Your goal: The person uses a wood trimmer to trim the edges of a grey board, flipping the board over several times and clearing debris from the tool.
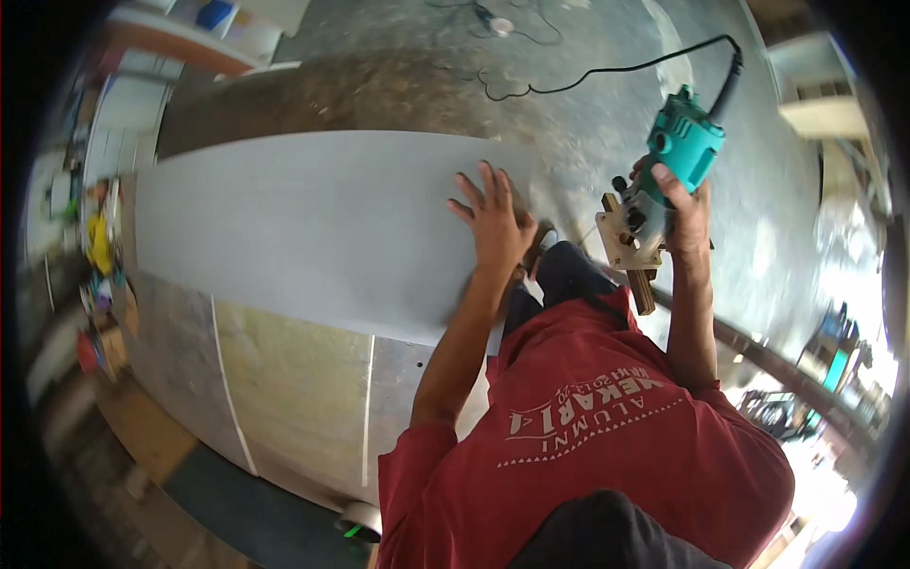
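Observation:
A long grey panel (pixel 322 228) lies flat across the workbench, stretching off to the left. My left hand (pixel 497 228) rests near the panel's right end with its fingers spread. Off the panel to the right, my right hand (pixel 690 213) is wrapped round the body of a teal trim router (pixel 684 142). The router is held up in the air, tilted, with its pale base plate (pixel 621 239) facing left. A wooden strip (pixel 642 292) is fixed at the base. The fingers behind the router are partly hidden.
A black power cord (pixel 626 69) runs from the router onto the concrete floor (pixel 417 57). The workbench top (pixel 294 346) shows below the panel. Cluttered tools and a yellow item (pixel 99 244) sit at the far left. A wooden box (pixel 823 119) stands at the right.

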Available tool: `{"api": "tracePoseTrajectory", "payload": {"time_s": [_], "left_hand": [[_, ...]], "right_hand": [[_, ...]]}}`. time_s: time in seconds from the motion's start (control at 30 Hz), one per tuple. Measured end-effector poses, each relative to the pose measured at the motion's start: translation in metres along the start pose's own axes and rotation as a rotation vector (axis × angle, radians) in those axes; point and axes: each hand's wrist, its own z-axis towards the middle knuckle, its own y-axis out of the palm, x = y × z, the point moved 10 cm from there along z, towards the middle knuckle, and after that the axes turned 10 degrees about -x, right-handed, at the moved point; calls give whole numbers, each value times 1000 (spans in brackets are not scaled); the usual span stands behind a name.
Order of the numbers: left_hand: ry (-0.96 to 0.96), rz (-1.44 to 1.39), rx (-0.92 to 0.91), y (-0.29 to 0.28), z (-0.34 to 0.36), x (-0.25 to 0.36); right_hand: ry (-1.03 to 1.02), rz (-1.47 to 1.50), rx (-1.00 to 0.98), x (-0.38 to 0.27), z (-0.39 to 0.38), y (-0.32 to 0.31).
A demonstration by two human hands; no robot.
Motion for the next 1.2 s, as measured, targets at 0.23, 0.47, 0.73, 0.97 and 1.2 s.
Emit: {"api": "tracePoseTrajectory", "payload": {"time_s": [0.23,0.47,0.73,0.97,1.2], "left_hand": [[-31,314,-267,20,9,11],[79,-738,-324,-6,-24,34],[240,-1385,-501,-56,-129,184],[284,-1017,-435,-60,-145,159],[249,-185,-67,-3,-126,28]], "right_hand": [[163,41,83,74,-118,-39],[166,126,-50,107,-169,-52],[79,495,-474,119,-207,-8],[32,628,-404,135,-251,-6],[37,235,-113,193,-303,-20]]}}
